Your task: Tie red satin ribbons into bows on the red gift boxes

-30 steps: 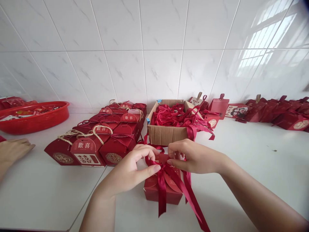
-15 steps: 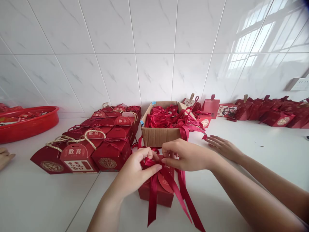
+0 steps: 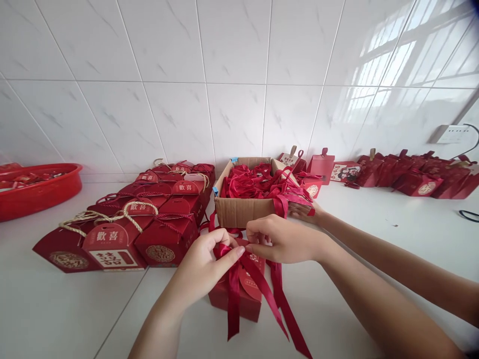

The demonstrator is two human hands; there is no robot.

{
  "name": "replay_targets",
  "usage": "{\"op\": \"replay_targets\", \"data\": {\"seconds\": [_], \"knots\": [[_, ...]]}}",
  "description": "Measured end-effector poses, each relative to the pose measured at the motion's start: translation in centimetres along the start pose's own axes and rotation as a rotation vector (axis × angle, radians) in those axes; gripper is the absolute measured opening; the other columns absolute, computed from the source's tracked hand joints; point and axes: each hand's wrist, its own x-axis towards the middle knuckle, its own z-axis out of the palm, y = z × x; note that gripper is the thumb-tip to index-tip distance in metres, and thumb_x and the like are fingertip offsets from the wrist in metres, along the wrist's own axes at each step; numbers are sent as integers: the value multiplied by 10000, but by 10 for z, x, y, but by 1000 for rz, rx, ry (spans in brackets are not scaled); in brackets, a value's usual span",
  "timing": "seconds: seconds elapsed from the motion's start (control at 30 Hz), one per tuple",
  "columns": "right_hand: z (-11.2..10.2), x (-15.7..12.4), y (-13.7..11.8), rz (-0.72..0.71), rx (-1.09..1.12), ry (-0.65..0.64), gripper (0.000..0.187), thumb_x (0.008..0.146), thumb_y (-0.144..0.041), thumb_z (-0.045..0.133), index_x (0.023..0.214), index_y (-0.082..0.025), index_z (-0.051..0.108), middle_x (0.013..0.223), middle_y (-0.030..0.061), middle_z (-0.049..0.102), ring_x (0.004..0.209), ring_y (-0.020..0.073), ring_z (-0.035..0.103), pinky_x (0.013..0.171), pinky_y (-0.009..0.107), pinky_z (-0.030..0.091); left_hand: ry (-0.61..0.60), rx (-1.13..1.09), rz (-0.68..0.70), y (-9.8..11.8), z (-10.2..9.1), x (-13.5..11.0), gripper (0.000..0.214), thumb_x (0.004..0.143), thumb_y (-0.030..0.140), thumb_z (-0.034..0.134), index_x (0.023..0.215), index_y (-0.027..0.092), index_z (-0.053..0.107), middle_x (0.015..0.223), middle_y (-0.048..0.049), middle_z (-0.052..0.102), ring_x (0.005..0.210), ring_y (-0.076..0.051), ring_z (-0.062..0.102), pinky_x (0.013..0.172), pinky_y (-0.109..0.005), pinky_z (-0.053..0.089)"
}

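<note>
On the white table (image 3: 75, 319), right in front of the person, sits a small red box (image 3: 249, 308) with a dark red ribbon (image 3: 233, 316) across its top, the ends trailing down its front and side. The left hand (image 3: 207, 264) clamps a loop of ribbon between thumb and bent forefinger; the right hand (image 3: 280, 242) has its fingers curled, thumb tip at the crossing — whether they pinch the ribbon, I cannot tell. Just behind stands an open cardboard box (image 3: 245, 213) heaped with loose ribbons (image 3: 243, 182), and a co-worker's hand (image 3: 315, 213) reaches beside it from the right, its fingers partly hidden. Rows of red gift boxes (image 3: 160, 232) stand to the left — a red basin (image 3: 41, 198) beyond them.
</note>
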Motion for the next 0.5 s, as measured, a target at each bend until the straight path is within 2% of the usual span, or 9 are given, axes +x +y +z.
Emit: {"op": "replay_targets", "data": {"seconds": [0.23, 0.4, 0.5], "knots": [[-2, 1, 1, 0, 63, -28, 171, 864, -245, 514, 720, -183, 446, 641, -47, 525, 539, 69, 422, 469, 204, 308, -14, -7, -5, -1, 2, 0, 310, 809, 348, 603, 677, 221, 353, 803, 11, 596, 820, -183, 539, 733, -275, 416], [-3, 6, 7, 14, 101, -61, 211, 862, -268, 531, 697, -187, 427, 582, -71, 443, 507, 63, 349, 448, 205, 269, -16, -33, -15, -1, 2, 2, 313, 786, 317, 626, 662, 223, 355, 815, 7, 640, 902, -206, 572, 792, -293, 424], [-3, 9, 11, 26, 97, -76, 209, 852, -261, 546, 694, -187, 430, 575, -72, 444, 506, 63, 356, 449, 202, 274, -19, -1, -16, 0, 2, 4, 297, 780, 318, 635, 649, 220, 387, 825, -4, 659, 973, -226, 578, 839, -311, 416]]}}
